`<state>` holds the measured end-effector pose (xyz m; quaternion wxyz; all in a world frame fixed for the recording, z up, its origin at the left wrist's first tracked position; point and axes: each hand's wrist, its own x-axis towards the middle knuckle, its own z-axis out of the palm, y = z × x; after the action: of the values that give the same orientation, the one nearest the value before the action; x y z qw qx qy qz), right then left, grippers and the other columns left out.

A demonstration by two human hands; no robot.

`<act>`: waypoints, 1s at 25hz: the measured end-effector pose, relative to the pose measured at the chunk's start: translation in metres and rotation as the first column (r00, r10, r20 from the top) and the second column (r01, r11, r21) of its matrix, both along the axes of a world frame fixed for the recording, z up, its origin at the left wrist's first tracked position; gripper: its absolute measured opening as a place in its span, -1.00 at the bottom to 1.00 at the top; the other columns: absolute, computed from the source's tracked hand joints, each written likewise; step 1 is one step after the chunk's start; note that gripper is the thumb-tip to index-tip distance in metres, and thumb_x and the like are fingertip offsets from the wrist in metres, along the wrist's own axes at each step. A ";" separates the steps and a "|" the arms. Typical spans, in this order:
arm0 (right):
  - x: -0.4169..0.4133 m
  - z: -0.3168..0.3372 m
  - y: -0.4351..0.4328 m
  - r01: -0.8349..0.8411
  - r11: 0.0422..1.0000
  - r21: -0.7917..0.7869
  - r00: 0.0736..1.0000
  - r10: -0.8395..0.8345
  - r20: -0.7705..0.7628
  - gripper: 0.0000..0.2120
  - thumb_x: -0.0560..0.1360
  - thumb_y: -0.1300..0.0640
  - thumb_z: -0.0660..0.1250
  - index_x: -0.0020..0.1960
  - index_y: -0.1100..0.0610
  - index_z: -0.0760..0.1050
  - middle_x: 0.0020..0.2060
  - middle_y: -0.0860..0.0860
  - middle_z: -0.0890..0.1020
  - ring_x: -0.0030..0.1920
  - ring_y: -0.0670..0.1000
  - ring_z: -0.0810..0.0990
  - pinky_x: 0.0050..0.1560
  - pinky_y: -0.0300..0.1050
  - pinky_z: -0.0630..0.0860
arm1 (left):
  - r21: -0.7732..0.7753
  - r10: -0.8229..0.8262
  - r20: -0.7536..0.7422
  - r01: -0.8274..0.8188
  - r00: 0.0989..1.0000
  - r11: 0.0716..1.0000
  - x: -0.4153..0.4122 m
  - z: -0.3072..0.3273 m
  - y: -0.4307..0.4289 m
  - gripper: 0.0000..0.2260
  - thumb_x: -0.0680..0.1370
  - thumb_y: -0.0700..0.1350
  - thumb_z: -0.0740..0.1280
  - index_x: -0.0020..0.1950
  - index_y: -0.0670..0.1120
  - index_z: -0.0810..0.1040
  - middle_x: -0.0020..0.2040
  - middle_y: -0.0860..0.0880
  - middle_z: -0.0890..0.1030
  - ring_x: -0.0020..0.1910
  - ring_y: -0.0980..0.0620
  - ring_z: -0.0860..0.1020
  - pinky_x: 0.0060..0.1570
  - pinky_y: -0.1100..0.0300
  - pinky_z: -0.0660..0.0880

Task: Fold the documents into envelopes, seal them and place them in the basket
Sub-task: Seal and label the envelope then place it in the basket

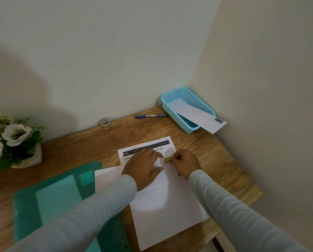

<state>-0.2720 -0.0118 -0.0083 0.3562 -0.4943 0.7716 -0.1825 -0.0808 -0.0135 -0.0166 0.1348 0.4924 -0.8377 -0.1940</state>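
Sleeves in pale grey fill the near edge, and beside the left one a teal folder (57,202) lies open on the wooden desk (101,140); further left stands a pot of white flowers (13,139), and back by the wall a small roll of tape (104,122) and a blue pen (150,116).

Moving right, the left hand (143,166) lies flat and spread, palm down, pressing on a white envelope (163,171) that rests over a printed document (146,149) and a large white sheet (168,206); it grips nothing, only pins the paper. Just beside it, the right hand (185,163) has its fingertips pinched on a small green sticker (167,159) at the envelope's edge — the other fingers curled in.

This looks like the sealing step; done well, the flat hand should keep the flap from lifting while the sticker is laid half on the flap and half on the body, then rubbed down from the middle outward so no corner stands up. Whether the sticker already touches the paper I cannot tell.

Far right, in the corner, the blue basket (167,99) holds one finished envelope (197,115), slanted, its end poking over the rim — so at least one is done.
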 end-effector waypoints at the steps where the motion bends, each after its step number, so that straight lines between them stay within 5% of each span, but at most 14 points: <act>1: 0.003 0.000 -0.001 -0.003 1.000 0.011 1.000 0.003 -0.028 -0.91 0.55 0.04 0.43 -0.12 -0.02 0.57 -0.08 -0.05 0.65 -0.03 0.03 0.63 0.06 -0.01 0.63 | -0.016 -0.007 0.008 0.007 1.000 1.000 -0.002 -0.010 0.002 -0.64 0.62 0.14 0.29 0.40 0.11 0.46 0.33 0.11 0.49 0.32 0.03 0.42 0.31 0.09 0.43; 7: 0.012 -0.004 -0.003 -0.007 0.999 0.038 0.990 0.013 -0.139 -0.92 0.56 -0.01 0.41 -0.09 -0.03 0.57 -0.04 -0.05 0.66 0.00 0.04 0.63 0.10 0.02 0.63 | -0.083 0.014 -0.085 -0.021 0.996 0.996 0.005 -0.043 0.009 -0.69 0.60 0.13 0.31 0.31 0.08 0.51 0.25 0.12 0.52 0.27 0.06 0.42 0.32 0.06 0.41; 12: 0.017 -0.002 -0.005 -0.024 0.999 0.026 0.980 0.028 -0.195 -0.88 0.57 -0.01 0.39 -0.14 -0.07 0.53 -0.06 -0.07 0.65 -0.01 0.03 0.63 0.12 0.04 0.63 | -0.130 -0.006 -0.017 0.004 1.000 0.992 0.003 -0.043 0.009 -0.61 0.62 0.11 0.26 0.45 0.10 0.41 0.26 0.10 0.51 0.27 0.04 0.40 0.30 0.05 0.39; 25: 0.012 0.004 -0.011 -0.173 0.983 0.068 0.952 0.185 -0.244 -0.91 0.61 0.05 0.34 -0.01 0.05 0.58 -0.01 0.02 0.64 0.01 0.06 0.61 0.11 -0.01 0.62 | -0.133 -0.017 0.047 0.023 0.999 0.991 0.003 -0.043 0.010 -0.64 0.64 0.11 0.20 0.41 0.11 0.49 0.23 0.07 0.51 0.25 0.00 0.40 0.27 0.03 0.40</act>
<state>-0.2600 -0.0233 -0.0044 0.2828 -0.5729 0.7663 -0.0684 -0.0773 -0.0035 -0.0594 0.1461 0.4783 -0.8565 -0.1274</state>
